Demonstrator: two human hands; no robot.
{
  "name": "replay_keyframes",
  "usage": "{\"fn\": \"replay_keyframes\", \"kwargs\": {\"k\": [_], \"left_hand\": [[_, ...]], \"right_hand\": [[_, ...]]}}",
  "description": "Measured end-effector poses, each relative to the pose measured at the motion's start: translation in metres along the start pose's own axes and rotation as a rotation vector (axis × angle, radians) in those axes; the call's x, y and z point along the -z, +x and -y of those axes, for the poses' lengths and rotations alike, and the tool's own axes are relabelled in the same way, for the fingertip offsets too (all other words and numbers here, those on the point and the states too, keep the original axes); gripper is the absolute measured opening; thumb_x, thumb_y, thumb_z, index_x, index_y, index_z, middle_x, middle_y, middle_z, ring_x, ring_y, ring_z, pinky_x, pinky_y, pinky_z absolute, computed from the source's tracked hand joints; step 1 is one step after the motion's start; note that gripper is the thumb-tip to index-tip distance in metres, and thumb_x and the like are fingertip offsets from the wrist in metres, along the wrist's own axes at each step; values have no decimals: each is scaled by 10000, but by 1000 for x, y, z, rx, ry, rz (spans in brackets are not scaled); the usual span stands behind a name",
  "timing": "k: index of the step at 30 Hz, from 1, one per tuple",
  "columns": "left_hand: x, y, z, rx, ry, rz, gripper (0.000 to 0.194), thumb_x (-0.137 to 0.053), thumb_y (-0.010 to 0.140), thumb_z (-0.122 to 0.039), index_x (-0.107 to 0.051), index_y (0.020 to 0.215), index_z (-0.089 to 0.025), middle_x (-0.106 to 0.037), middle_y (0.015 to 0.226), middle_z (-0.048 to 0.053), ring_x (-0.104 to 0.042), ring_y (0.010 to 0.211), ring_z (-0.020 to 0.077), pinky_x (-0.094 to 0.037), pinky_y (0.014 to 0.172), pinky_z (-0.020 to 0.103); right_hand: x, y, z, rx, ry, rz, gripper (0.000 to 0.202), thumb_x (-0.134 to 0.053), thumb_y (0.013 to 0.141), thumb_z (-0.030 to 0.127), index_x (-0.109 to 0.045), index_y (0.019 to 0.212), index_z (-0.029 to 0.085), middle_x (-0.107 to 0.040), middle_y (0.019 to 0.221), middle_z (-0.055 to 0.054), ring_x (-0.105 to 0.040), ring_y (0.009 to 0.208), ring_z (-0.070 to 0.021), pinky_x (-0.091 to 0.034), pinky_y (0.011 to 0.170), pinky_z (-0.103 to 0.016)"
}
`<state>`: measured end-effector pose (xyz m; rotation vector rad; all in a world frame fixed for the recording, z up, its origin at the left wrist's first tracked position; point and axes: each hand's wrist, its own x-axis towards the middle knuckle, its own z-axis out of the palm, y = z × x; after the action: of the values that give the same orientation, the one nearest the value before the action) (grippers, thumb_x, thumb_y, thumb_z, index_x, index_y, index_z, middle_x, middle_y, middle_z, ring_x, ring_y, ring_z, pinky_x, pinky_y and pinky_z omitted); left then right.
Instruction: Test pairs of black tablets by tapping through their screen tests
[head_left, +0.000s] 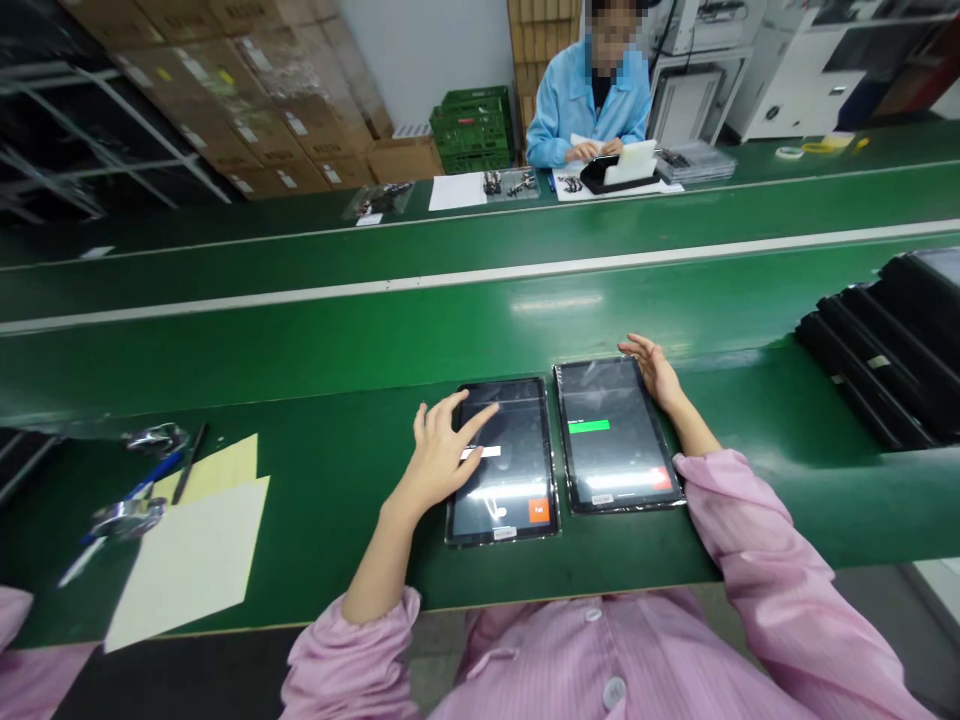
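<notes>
Two tablets lie side by side on the green bench in front of me. Over the left edge of the left tablet (517, 440) is my left hand (439, 450), fingers spread above its dark screen, which shows a white bar and an orange-red square at the lower right. My right hand (656, 375) rests at the upper right edge of the right tablet (615, 460), its fingers apart. That screen shows a green bar and a red square at the lower right. Neither hand grips a tablet; whether a left fingertip touches the glass I cannot tell.
Black tablet-like devices (885, 350) are stacked at the right. Left of me lie pale paper sheets (195, 560), a blue pen (157, 475) and small bagged parts (131, 515). Across the bench a co-worker in a blue jacket (559, 100) handles a device. Green crates (471, 130) stand behind.
</notes>
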<state>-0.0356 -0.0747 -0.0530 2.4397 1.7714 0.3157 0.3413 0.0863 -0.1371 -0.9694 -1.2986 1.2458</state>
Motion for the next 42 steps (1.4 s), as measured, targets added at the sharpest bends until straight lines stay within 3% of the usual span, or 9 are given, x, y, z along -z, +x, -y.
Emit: {"fn": "replay_keyframes", "kwargs": {"k": [3,6,10,15,20,25,31,36,42], "left_hand": [[0,7,9,109,-39,73,671,-462,921,-315,-274,1565,-296,-185,1589,174,-157,1486,428,-54,1138,746],[12,24,23,140,-213,207,741,-397,962,-446,-52,1599,-287,-99,1645,156,-64,1526,387,-37,1162,710],[30,62,26,77,-268,452,709,-296,971,-553,-82,1593,-289,-121,1678,110,-55,1545,314,29,1184,653],[27,91,10,-38,-51,710,1267,-751,649,-554,39,1594,-256,-73,1666,208,-50,1528,411,25,1122,745],[19,91,10,-64,-86,674,1332,-726,656,-636,137,1575,-206,-90,1653,248,-69,1522,427,5,1097,777],[9,102,-5,-28,-130,491,728,-417,929,-575,-275,1541,-205,-383,1571,192,-340,1454,358,-41,1153,720],[18,98,-13,-61,-159,556,573,-446,943,-512,-433,1450,-245,-506,1495,142,-458,1378,341,-126,1147,726],[21,83,-15,-64,-124,564,631,-445,959,-513,-348,1515,-231,-457,1534,154,-436,1408,347,-48,1156,732],[7,54,-33,-137,117,470,652,-468,976,-469,-367,1517,-119,-285,1589,268,-225,1492,425,-79,1140,749]], "right_hand": [[0,-1,-1,22,-55,2,733,-395,832,858,-570,1264,292,-680,1236,-85,-583,1237,-275,-412,1109,-474],[-1,0,-1,32,-116,10,748,-336,852,856,-556,1290,291,-680,1237,-85,-589,1222,-277,-420,1093,-476],[-4,-2,5,97,-268,43,742,-331,861,854,-602,1246,281,-707,1146,-74,-607,1151,-287,-390,1106,-488],[-7,-8,11,147,-391,47,737,-287,897,826,-623,1239,267,-713,1096,-71,-620,1075,-290,-436,1043,-468],[-8,-10,13,147,-366,48,727,-275,902,817,-618,1245,275,-708,1071,-60,-607,1068,-289,-414,1044,-456],[-9,-8,16,105,-309,73,703,-333,875,830,-664,1175,287,-691,1018,-49,-609,1027,-292,-426,1018,-456],[-10,-33,23,112,-308,133,706,-362,867,834,-680,1155,274,-685,979,-52,-622,969,-284,-455,962,-444],[-17,-51,28,157,-368,170,654,-339,943,758,-695,1168,257,-701,993,-65,-640,951,-281,-469,921,-436],[-21,-53,42,329,-639,219,665,-284,981,712,-802,970,296,-674,1108,-87,-590,1044,-293,-434,959,-486]]}}
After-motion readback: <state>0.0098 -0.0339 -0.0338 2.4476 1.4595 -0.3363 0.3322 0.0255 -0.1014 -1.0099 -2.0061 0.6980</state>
